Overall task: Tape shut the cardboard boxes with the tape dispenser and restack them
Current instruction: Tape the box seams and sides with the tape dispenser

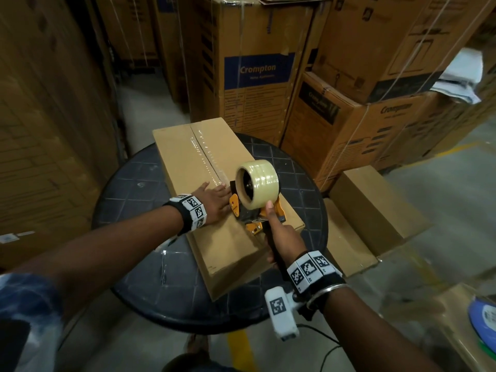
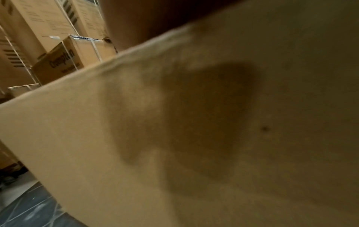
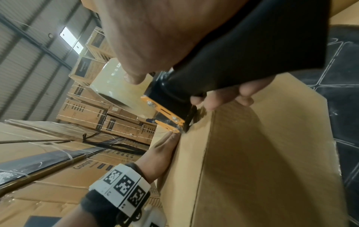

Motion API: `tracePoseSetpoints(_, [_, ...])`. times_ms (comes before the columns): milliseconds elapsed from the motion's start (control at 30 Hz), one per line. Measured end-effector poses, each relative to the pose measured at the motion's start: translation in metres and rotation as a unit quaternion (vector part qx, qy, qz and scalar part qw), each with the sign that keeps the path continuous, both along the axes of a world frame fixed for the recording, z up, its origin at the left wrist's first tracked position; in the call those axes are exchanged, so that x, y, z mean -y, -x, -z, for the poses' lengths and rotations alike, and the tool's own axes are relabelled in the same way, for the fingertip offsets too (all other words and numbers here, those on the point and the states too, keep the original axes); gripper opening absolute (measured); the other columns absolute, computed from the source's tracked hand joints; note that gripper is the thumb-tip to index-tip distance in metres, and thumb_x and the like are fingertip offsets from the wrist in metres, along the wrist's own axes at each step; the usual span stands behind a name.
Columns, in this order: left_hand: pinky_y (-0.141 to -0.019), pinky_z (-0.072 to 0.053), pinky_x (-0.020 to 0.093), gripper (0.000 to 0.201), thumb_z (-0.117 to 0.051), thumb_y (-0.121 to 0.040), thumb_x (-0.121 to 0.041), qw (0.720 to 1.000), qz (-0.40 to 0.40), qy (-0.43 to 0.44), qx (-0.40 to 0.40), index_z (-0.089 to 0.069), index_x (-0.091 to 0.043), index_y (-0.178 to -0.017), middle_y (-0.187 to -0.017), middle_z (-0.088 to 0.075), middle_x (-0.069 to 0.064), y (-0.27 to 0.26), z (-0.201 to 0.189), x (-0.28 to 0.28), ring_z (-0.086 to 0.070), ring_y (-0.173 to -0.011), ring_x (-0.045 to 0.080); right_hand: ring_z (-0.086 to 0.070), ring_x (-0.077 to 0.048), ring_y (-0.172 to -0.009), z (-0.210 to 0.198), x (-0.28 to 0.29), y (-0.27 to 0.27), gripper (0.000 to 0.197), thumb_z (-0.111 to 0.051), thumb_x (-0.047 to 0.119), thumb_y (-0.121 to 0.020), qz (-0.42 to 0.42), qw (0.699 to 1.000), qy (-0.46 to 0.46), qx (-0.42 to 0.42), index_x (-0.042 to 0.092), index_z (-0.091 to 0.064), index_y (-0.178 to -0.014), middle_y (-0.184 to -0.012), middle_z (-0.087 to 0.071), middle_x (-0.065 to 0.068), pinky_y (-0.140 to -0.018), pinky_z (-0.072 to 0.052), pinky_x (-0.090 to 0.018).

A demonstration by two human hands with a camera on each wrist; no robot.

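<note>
Where the head view looks down, I see a long plain brown cardboard box [image 1: 214, 189] lying flat on the round black tiled bench [image 1: 128, 194], flaps closed so its contents are hidden. A strip of clear tape [image 1: 205, 154] runs along the centre seam from the far end to the orange and black tape dispenser [image 1: 253, 202], which sits on the box top carrying a thick clear roll. My right hand [image 1: 281, 242] has its fingers wrapped round the dispenser's black handle, thumb stretched up against the roll. My left hand [image 1: 214, 201] lies flat on the lid just beside the dispenser, fingers straight and together. A second plain brown closed box [image 1: 375, 208] stands on the floor to the right of the bench, before tall strapped printed cartons [image 1: 257, 84].

In the left wrist view, blurred cardboard box [image 2: 194, 138] lid fills nearly everything; I cannot tell the fingers here.

In the right wrist view, right hand fingers [image 3: 223, 98] curl round the black handle, the tape dispenser [image 3: 165, 110] meets the box [image 3: 262, 153] top, and the left hand [image 3: 163, 147] lies flat with its fingertips just beside the dispenser's front.
</note>
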State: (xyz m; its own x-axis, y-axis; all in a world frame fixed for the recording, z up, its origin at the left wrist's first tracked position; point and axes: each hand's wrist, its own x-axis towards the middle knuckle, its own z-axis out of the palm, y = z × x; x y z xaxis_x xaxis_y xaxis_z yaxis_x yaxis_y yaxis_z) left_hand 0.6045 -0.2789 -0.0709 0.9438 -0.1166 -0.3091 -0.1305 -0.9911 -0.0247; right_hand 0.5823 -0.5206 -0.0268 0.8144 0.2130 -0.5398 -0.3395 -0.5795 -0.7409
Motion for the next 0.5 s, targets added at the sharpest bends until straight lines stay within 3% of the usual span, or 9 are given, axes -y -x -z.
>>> tracePoseSetpoints(133, [-0.120,0.001,0.054,0.055,-0.015,-0.105,-0.043,1.000,-0.015,0.008,0.008,-0.010,-0.026,-0.157,-0.165,-0.003,-0.004,-0.005,-0.006,0.000,-0.005,-0.152,0.019,-0.070,-0.023,-0.066,-0.004,-0.009,-0.007,0.113,-0.023,0.104,-0.061,0.006,1.000,-0.006,0.011,0.009,-0.069,-0.099,-0.093,-0.071,-0.009,-0.062,-0.052,-0.032])
tracePoseSetpoints(267, [-0.120,0.000,0.057,0.056,-0.014,-0.105,-0.044,0.999,-0.038,0.000,0.005,-0.009,-0.027,-0.157,-0.165,-0.005,-0.006,-0.019,-0.009,-0.011,-0.006,-0.152,0.017,-0.067,-0.021,-0.063,-0.008,-0.023,-0.022,0.101,-0.026,0.100,-0.074,0.009,1.000,-0.008,0.012,0.011,-0.068,-0.095,-0.087,-0.069,-0.006,-0.059,-0.049,-0.029])
tracePoseSetpoints(400, [-0.119,-0.001,0.060,0.058,-0.009,-0.103,-0.049,0.999,-0.046,-0.011,0.000,-0.005,-0.031,-0.157,-0.165,-0.003,-0.010,-0.030,-0.005,-0.018,-0.007,-0.152,0.015,-0.065,-0.022,-0.072,-0.010,-0.030,-0.035,0.097,-0.030,0.095,-0.081,-0.002,1.000,0.006,-0.001,0.010,-0.067,-0.106,-0.095,-0.067,-0.005,-0.047,-0.044,-0.022])
tracePoseSetpoints(500, [-0.118,0.002,0.060,0.058,-0.007,-0.102,-0.050,0.998,-0.047,-0.026,-0.013,-0.002,-0.032,-0.157,-0.165,0.001,-0.012,-0.032,-0.001,-0.019,-0.006,-0.152,0.013,-0.063,-0.015,-0.054,-0.007,-0.029,-0.038,0.089,-0.033,0.095,-0.081,-0.012,1.000,0.007,-0.006,0.013,-0.065,-0.094,-0.080,-0.066,-0.003,-0.047,-0.043,-0.022])
